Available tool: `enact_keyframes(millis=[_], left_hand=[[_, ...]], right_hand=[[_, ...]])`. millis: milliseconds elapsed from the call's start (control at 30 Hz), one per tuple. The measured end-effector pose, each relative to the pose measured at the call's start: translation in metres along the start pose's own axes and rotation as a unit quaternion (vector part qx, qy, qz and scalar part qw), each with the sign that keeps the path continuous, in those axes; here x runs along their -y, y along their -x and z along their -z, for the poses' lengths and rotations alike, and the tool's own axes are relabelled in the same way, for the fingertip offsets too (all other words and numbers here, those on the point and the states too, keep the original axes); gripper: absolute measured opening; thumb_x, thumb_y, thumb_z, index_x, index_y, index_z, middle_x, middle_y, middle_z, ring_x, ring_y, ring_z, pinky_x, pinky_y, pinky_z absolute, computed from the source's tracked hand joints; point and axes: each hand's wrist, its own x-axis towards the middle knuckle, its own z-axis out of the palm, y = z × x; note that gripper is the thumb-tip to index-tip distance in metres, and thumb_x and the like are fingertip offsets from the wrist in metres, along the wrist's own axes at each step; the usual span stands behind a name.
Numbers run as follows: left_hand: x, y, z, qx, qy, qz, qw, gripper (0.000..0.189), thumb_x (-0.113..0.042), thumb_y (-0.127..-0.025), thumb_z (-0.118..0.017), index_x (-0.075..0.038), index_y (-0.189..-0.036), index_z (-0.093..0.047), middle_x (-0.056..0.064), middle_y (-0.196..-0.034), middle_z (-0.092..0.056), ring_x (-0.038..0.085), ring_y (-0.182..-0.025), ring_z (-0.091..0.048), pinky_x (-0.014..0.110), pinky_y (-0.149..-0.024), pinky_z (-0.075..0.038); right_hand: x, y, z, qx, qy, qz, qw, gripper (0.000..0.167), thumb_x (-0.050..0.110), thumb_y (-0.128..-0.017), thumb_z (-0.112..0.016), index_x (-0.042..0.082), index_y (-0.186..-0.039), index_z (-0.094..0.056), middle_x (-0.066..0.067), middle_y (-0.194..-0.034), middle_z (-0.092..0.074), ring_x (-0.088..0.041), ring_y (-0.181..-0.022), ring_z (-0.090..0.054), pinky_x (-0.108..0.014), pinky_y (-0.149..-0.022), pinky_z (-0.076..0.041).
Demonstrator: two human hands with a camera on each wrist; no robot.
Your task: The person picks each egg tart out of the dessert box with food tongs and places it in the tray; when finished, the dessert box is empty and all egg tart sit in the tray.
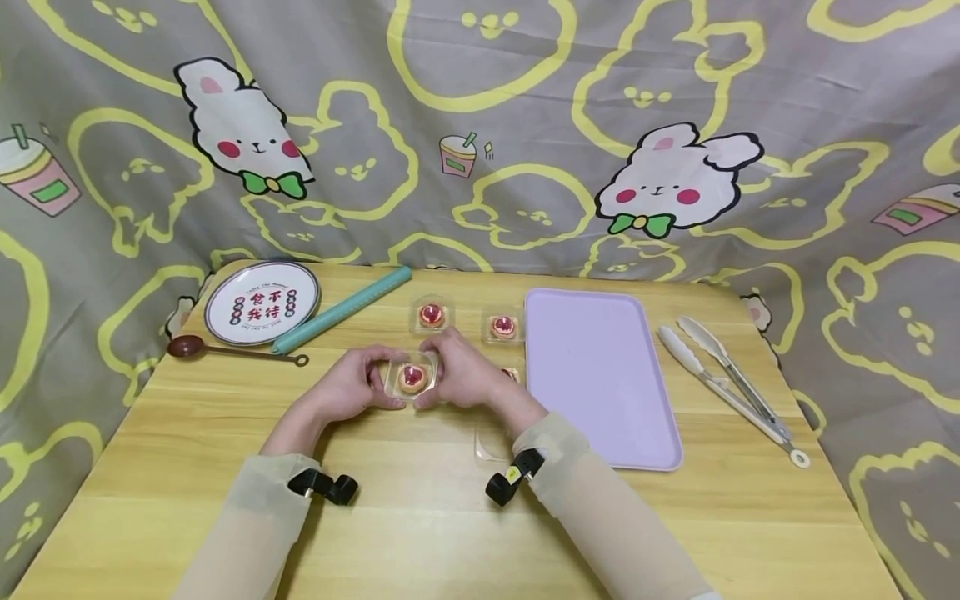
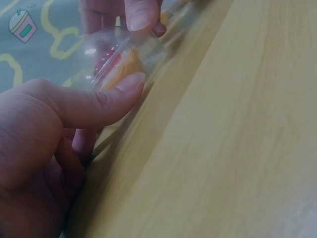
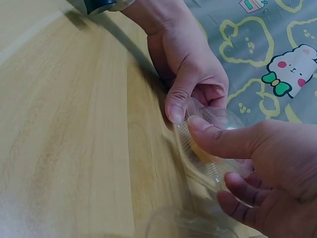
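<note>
Both hands hold a clear plastic box (image 1: pixel 393 390) with a small red-topped tart (image 1: pixel 412 377) inside, close over the table. My left hand (image 1: pixel 347 385) grips its left side, thumb along the near edge in the left wrist view. From the right, my right hand (image 1: pixel 471 373) pinches the opposite side. In the right wrist view the two thumbs nearly meet at the ridged rim of the box (image 3: pixel 215 171). Two more boxed tarts, one left (image 1: pixel 431 315) and one right (image 1: pixel 503 326), sit farther back. Another boxed tart (image 1: pixel 512 374) is mostly hidden behind my right hand.
A clear plastic piece (image 1: pixel 491 448) lies by the right wrist. Right of it are a lilac tray (image 1: pixel 600 375) and tongs (image 1: pixel 731 387). At the back left are a round plate (image 1: pixel 225 312) with red characters, a teal stick (image 1: pixel 345 308) and a brown spoon (image 1: pixel 187 347). Patterned curtains border the table.
</note>
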Motion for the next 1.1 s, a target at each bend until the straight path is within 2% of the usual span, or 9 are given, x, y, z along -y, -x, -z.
enact_keyframes(millis=[100,333,600,733,900,1000,1100], left_hand=[[0.0,0.001,0.001,0.001,-0.002,0.002,1.0,0.076,-0.003,-0.068,-0.099,-0.006,-0.137,-0.068,0.01,-0.077,-0.063,0.021,-0.065,-0.058,0.028,-0.054,-0.049],[0.0,0.001,0.002,0.008,0.001,-0.005,1.0,0.074,-0.004,-0.072,-0.098,-0.005,-0.139,-0.066,0.011,-0.079,-0.063,0.021,-0.069,-0.059,0.028,-0.06,-0.051],[-0.002,0.004,0.003,0.014,0.015,-0.007,0.9998,0.079,-0.003,-0.075,-0.095,-0.002,-0.146,-0.059,0.014,-0.083,-0.065,0.023,-0.074,-0.06,0.028,-0.064,-0.051],[-0.004,0.006,0.002,0.012,0.014,-0.006,0.9998,0.081,-0.002,-0.075,-0.095,-0.002,-0.147,-0.058,0.013,-0.084,-0.065,0.024,-0.075,-0.061,0.029,-0.066,-0.052],[-0.002,0.005,0.002,0.008,0.0,-0.004,1.0,0.077,-0.007,-0.077,-0.096,-0.005,-0.146,-0.06,0.011,-0.082,-0.064,0.024,-0.074,-0.061,0.03,-0.068,-0.051],[0.001,0.005,0.002,0.006,-0.005,-0.005,1.0,0.078,-0.01,-0.076,-0.097,-0.006,-0.145,-0.061,0.011,-0.082,-0.065,0.024,-0.075,-0.062,0.031,-0.07,-0.052],[0.002,0.004,0.001,0.003,-0.001,-0.001,1.0,0.08,-0.01,-0.075,-0.097,-0.007,-0.146,-0.06,0.011,-0.084,-0.067,0.025,-0.078,-0.064,0.032,-0.075,-0.053]], right_hand=[[0.001,0.0,0.0,-0.001,0.011,-0.002,0.9999,0.09,0.027,-0.067,-0.104,-0.003,-0.14,-0.06,-0.011,-0.121,-0.054,-0.017,-0.093,-0.058,-0.032,-0.09,-0.052],[0.001,0.005,-0.003,-0.006,0.042,0.006,0.9991,0.095,0.029,-0.071,-0.101,-0.001,-0.148,-0.056,-0.008,-0.123,-0.051,-0.017,-0.093,-0.056,-0.029,-0.088,-0.051],[0.002,0.006,-0.006,-0.011,0.061,0.012,0.998,0.092,0.025,-0.07,-0.099,0.0,-0.147,-0.056,-0.011,-0.133,-0.052,-0.021,-0.11,-0.059,-0.033,-0.103,-0.051],[0.002,0.005,-0.005,-0.017,0.052,0.019,0.9983,0.089,0.027,-0.07,-0.097,-0.001,-0.145,-0.057,-0.011,-0.133,-0.055,-0.021,-0.11,-0.06,-0.034,-0.103,-0.051],[0.002,0.007,-0.002,-0.026,0.025,0.028,0.999,0.087,0.031,-0.073,-0.096,-0.001,-0.145,-0.058,-0.009,-0.131,-0.055,-0.017,-0.095,-0.061,-0.028,-0.088,-0.054],[0.003,0.01,0.0,-0.029,0.006,0.032,0.9991,0.087,0.03,-0.075,-0.095,0.0,-0.147,-0.056,-0.009,-0.127,-0.056,-0.02,-0.087,-0.061,-0.027,-0.077,-0.053],[0.002,0.014,0.004,-0.032,-0.002,0.034,0.9989,0.088,0.029,-0.076,-0.096,0.001,-0.149,-0.055,-0.008,-0.124,-0.057,-0.022,-0.088,-0.062,-0.027,-0.076,-0.052]])
